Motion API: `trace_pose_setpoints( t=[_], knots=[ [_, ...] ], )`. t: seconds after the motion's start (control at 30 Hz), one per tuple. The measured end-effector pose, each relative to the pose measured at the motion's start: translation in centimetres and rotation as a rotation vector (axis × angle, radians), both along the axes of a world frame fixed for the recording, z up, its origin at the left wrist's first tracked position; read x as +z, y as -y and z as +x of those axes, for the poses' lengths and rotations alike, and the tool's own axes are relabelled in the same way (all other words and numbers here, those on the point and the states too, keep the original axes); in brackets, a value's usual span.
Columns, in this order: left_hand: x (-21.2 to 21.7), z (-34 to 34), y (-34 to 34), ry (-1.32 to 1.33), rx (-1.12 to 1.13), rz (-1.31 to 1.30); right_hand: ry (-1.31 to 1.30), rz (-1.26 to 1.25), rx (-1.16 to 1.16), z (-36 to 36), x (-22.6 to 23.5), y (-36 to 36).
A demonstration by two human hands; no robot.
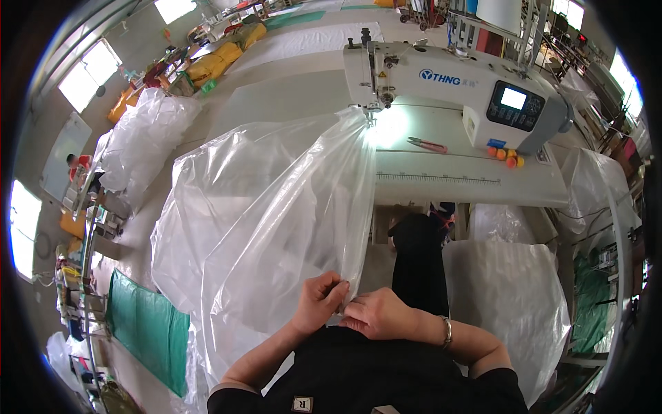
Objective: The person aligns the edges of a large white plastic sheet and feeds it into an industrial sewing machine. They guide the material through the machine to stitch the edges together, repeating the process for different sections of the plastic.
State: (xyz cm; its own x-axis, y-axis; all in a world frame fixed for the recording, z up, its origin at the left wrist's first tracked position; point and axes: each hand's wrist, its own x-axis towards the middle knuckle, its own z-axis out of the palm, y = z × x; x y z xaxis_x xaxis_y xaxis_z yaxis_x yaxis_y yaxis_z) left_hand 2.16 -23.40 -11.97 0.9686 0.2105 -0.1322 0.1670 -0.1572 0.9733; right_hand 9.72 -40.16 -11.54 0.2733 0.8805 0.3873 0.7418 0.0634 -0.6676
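Observation:
A large clear plastic sheet (276, 200) runs from under the needle area of a white sewing machine (427, 79) down toward my body, drawn into folds. Close to my chest, my left hand (321, 298) pinches the sheet's edge, its fingers curled. Right beside it, my right hand (376, 314) is also closed on the same edge, with a bracelet on that wrist. The fingertips are partly hidden by the hands themselves. At the needle the gathered plastic meets the machine head, lit by a bright lamp.
On the machine table (441, 162) lie red-handled thread snips (427, 145) and several small orange and yellow balls (511, 163). More plastic sheeting (510, 297) hangs at my right. A green sheet (147, 328) lies at the lower left, and bundled plastic (148, 134) stands at the far left.

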Motion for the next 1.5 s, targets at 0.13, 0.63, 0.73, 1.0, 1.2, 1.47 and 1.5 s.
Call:
trace_pose_setpoints(
  t=[0.13, 0.63, 0.73, 1.0, 1.2, 1.47, 1.5],
  knots=[
    [0.4, -0.5, 0.4, 0.013, 0.162, -0.033, -0.170, 0.060, -0.033, 0.8, -0.5, 0.3],
    [2.9, 2.4, 0.2, 0.428, -0.571, 1.018, -0.399, -0.254, -0.163, 5.3, -8.5, -9.5],
    [2.0, 2.2, -0.3, 0.415, -0.587, 1.016, -0.538, -0.222, -0.644, 11.8, -5.8, -6.4],
    [2.6, 2.9, 0.6, 0.418, -0.682, 1.039, 0.278, -0.243, -0.859, 20.1, -3.3, -8.4],
    [1.0, 4.0, 0.0, 0.314, -0.703, 1.124, 0.187, -0.253, -0.804, 11.4, -5.6, -6.7],
    [1.9, 4.1, -7.4, 0.460, 0.031, 0.922, 0.203, -0.068, -0.834, 12.9, -6.8, -6.1],
    [1.3, 4.3, -8.4, 0.424, 0.222, 0.974, 0.199, -0.121, -0.844, 13.5, -6.2, -6.4]
  ],
)
